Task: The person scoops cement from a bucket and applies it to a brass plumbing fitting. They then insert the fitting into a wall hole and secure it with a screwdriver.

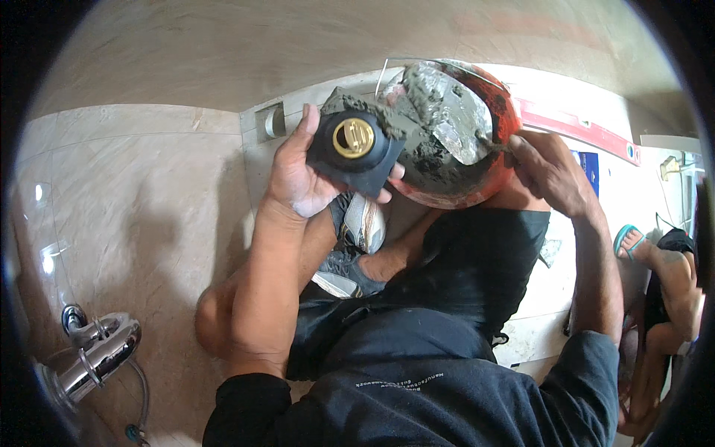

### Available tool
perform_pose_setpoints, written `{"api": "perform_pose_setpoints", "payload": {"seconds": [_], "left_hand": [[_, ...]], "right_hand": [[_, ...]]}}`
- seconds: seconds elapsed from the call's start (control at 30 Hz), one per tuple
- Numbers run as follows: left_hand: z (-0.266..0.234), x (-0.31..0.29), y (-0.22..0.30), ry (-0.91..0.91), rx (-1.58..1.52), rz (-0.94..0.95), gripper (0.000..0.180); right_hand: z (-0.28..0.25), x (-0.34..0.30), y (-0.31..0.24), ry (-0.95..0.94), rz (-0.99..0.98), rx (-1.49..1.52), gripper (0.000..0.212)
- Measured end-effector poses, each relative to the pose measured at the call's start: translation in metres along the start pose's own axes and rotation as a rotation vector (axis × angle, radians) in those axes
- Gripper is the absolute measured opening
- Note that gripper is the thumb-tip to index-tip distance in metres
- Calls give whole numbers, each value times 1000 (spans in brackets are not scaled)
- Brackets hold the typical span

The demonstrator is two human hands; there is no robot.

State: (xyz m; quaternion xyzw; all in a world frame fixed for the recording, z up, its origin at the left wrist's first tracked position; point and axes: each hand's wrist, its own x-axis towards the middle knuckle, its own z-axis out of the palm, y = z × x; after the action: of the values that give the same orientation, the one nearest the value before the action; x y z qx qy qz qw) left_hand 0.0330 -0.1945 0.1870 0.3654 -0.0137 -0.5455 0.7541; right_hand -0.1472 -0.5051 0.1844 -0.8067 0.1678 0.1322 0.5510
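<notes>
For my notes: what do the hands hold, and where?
Left hand grips the black square fitting by its edges; right hand holds the trowel by its handle end.

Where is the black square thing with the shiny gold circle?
In the head view, the black square fitting sits upper middle, held in the left hand, right beside the red mortar bowl.

The left hand point(302, 175) grips a black square fitting point(356, 151) with a round brass centre, grey mortar point(350, 102) heaped along its top edge at 12 o'clock. Touching it at 3 o'clock sits a red bowl point(500, 119) of wet mortar, where the right hand point(550, 170) holds a trowel point(462, 138). A chrome tap point(97, 356) shows at 8 o'clock, and another person's foot in a teal sandal point(627, 238) at 3 o'clock.
</notes>
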Motion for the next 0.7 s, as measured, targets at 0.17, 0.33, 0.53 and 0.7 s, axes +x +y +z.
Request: {"api": "perform_pose_setpoints", "payload": {"seconds": [0.17,0.33,0.53,0.7], "left_hand": [[-7,15,-7,170,-238,156,71],[7,18,-12,123,-172,278,55],[19,20,-15,135,-112,380,55],[27,24,-26,213,-84,421,58]], "right_hand": [[35,-18,-4,-100,91,529,47],[61,-19,0,-90,60,659,48],[63,-23,3,-34,14,521,50],[65,-30,11,-53,70,532,47]]}}
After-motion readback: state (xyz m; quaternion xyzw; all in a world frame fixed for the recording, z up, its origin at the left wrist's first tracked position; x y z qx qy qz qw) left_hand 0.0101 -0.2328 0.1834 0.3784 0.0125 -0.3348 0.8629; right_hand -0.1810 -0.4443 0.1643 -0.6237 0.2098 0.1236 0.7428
